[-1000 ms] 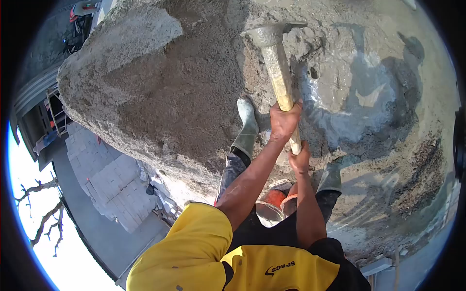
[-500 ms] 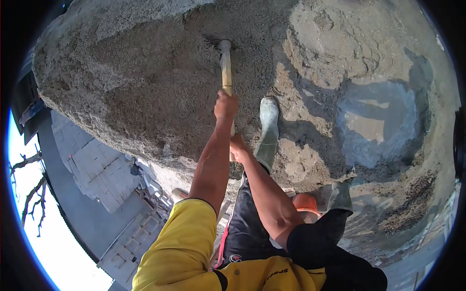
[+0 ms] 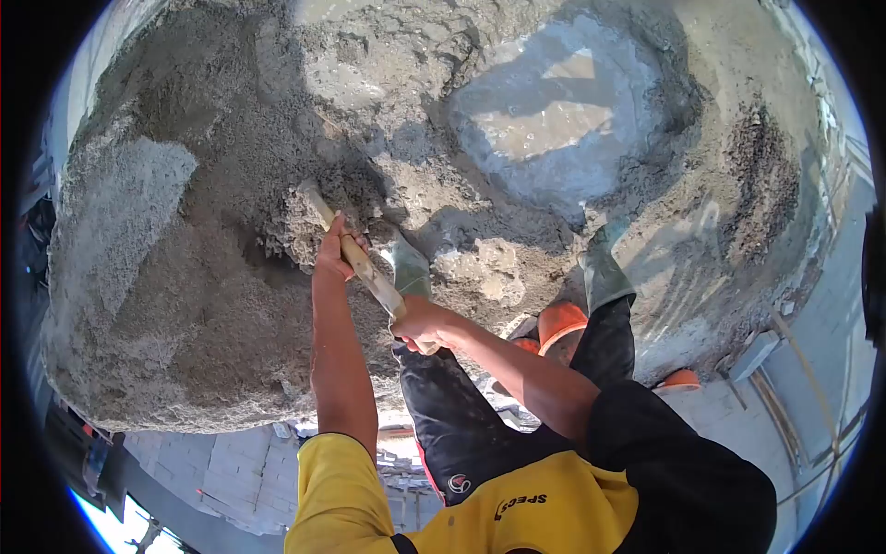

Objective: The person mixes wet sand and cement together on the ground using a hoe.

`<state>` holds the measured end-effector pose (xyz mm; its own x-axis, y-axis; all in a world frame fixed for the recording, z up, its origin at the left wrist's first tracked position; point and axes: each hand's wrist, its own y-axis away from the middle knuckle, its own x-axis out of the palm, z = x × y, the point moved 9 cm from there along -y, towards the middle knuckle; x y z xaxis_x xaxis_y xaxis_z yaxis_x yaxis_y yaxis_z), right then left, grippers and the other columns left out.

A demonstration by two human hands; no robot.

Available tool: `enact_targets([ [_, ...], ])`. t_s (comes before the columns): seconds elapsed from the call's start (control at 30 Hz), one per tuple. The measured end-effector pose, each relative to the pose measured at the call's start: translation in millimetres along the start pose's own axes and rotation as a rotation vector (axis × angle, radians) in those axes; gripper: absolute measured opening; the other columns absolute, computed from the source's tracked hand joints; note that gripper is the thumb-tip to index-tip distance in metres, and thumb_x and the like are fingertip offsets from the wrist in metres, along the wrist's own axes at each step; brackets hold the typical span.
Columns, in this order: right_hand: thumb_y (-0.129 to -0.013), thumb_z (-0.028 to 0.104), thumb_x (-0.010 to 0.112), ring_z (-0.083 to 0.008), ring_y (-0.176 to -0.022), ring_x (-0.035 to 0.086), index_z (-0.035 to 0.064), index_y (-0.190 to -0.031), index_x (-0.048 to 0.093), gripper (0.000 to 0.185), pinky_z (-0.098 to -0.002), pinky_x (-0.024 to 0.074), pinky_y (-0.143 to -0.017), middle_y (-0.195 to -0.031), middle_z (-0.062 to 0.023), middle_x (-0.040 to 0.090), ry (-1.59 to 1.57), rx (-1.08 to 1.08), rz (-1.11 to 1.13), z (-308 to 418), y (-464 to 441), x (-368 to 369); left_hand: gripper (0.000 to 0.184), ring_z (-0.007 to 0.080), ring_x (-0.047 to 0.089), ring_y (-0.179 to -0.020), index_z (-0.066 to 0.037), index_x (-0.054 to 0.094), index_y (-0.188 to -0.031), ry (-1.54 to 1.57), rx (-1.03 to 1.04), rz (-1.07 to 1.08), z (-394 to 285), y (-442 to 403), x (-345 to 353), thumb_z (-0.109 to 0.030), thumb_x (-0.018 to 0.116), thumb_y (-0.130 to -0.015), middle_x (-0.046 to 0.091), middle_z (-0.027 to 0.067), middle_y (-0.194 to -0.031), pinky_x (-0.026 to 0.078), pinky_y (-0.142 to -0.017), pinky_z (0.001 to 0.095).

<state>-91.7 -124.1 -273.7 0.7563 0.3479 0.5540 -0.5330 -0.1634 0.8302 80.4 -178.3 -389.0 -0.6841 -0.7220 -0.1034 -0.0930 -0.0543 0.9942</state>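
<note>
My left hand is closed around the upper part of a long pale wooden handle, close to the tool's head. My right hand grips the same handle near its lower end. It looks like a hoe; its blade is hidden by grey sand mix, so the exact shape cannot be made out. Clumps of the mix lie around the head, beside a hollow in the large grey pile. The handle slants from upper left to lower right, in front of my boot.
A wet grey puddle lies in a shallow basin at upper right. My other boot stands below it. Orange buckets are beside my legs. Wooden planks lie at lower right, and pale paving blocks at lower left.
My view has turned to the right, so the puddle now sits nearer the middle. The hoe's head, sunk in the pile before, has swung toward the puddle side with clumps around it.
</note>
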Motion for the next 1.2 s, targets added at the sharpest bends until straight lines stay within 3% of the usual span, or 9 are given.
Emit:
enact_targets([
  [0.27,-0.078,0.007,0.064,-0.0146,-0.049,0.057,0.0016,-0.114,0.049,0.039,-0.0321,0.0458,-0.044,-0.071,-0.0074,0.057,0.430,-0.039,-0.324,-101,231,-278,0.016,0.0204,0.049,-0.057,-0.008,0.050,-0.076,0.203,-0.050,0.135,256,46,259,-0.012,0.061,-0.086,0.048,0.0057,-0.066,0.048,-0.057,0.0388],
  [0.4,-0.077,0.009,0.066,-0.0159,-0.056,0.061,0.0021,-0.118,0.050,0.045,-0.0337,0.0503,-0.050,-0.078,-0.0089,0.061,0.488,-0.094,-0.395,-126,202,-302,0.010,0.0182,0.050,-0.050,-0.005,0.052,-0.078,0.219,0.065,0.060,252,55,271,-0.006,0.060,-0.083,0.050,0.0057,-0.063,0.043,-0.048,0.0346],
  [0.43,-0.077,0.009,0.066,-0.0159,-0.056,0.061,0.0021,-0.118,0.050,0.045,-0.0337,0.0503,-0.050,-0.078,-0.0089,0.061,0.518,-0.100,-0.350,-135,171,-289,0.010,0.0180,0.051,-0.049,-0.005,0.053,-0.079,0.168,0.204,0.063,222,62,257,-0.007,0.062,-0.082,0.051,0.0059,-0.062,0.043,-0.047,0.0338],
  [0.5,-0.078,0.010,0.066,-0.0177,-0.065,0.064,0.0020,-0.120,0.050,0.045,-0.0339,0.0532,-0.059,-0.081,-0.0080,0.063,0.774,-0.778,-0.577,-77,131,-243,0.010,0.0177,0.051,-0.048,-0.004,0.053,-0.080,0.163,0.401,-0.008,139,81,211,-0.007,0.063,-0.082,0.053,0.0060,-0.062,0.042,-0.046,0.0329],
  [0.63,-0.079,0.009,0.069,-0.0249,-0.082,0.069,0.0024,-0.120,0.048,0.046,-0.0370,0.0524,-0.075,-0.088,-0.0194,0.066,0.397,-0.673,-0.373,42,1,-112,0.020,0.0160,0.053,-0.048,-0.002,0.054,-0.092,-0.152,0.874,-0.012,-69,151,146,-0.013,0.069,-0.083,0.057,0.0068,-0.062,0.045,-0.047,0.0332],
  [0.8,-0.079,0.004,0.068,-0.0180,-0.052,0.060,-0.0039,-0.114,0.050,0.041,-0.0346,0.0473,-0.045,-0.078,-0.0129,0.063,0.071,-0.869,-0.157,242,-114,36,0.060,0.0256,0.070,-0.083,-0.003,0.039,-0.131,-0.635,1.636,-0.520,-275,188,92,-0.029,0.071,-0.087,0.066,0.0202,-0.096,0.056,-0.072,0.0421],
  [0.9,-0.080,0.005,0.069,-0.0172,-0.045,0.056,-0.0070,-0.108,0.052,0.035,-0.0345,0.0459,-0.041,-0.079,-0.0128,0.063,-0.177,-0.740,-0.034,277,-170,95,0.073,0.0349,0.068,-0.102,-0.008,0.024,-0.148,-0.923,1.529,-0.800,-318,130,59,-0.028,0.065,-0.090,0.064,0.0241,-0.109,0.055,-0.086,0.0478],
  [1.03,-0.082,0.027,0.077,-0.0193,-0.078,0.066,-0.0034,-0.119,0.059,0.051,-0.0401,0.0515,-0.061,-0.098,-0.0103,0.068,-0.348,-0.424,0.047,153,-246,104,0.074,0.0424,0.063,-0.111,-0.014,0.015,-0.154,-1.286,0.712,-0.734,-254,-18,-27,-0.022,0.053,-0.091,0.062,0.0265,-0.123,0.049,-0.097,0.0504],
  [1.2,-0.080,0.007,0.067,-0.0138,-0.048,0.054,0.0052,-0.089,0.055,0.015,-0.0337,0.0449,-0.042,-0.064,-0.0046,0.057,-0.233,-0.190,0.069,90,-189,47,0.082,0.0399,0.065,-0.107,-0.005,0.012,-0.154,-1.209,0.626,-0.651,-179,-35,-5,-0.017,0.057,-0.086,0.063,0.0268,-0.119,0.053,-0.090,0.0475],
])
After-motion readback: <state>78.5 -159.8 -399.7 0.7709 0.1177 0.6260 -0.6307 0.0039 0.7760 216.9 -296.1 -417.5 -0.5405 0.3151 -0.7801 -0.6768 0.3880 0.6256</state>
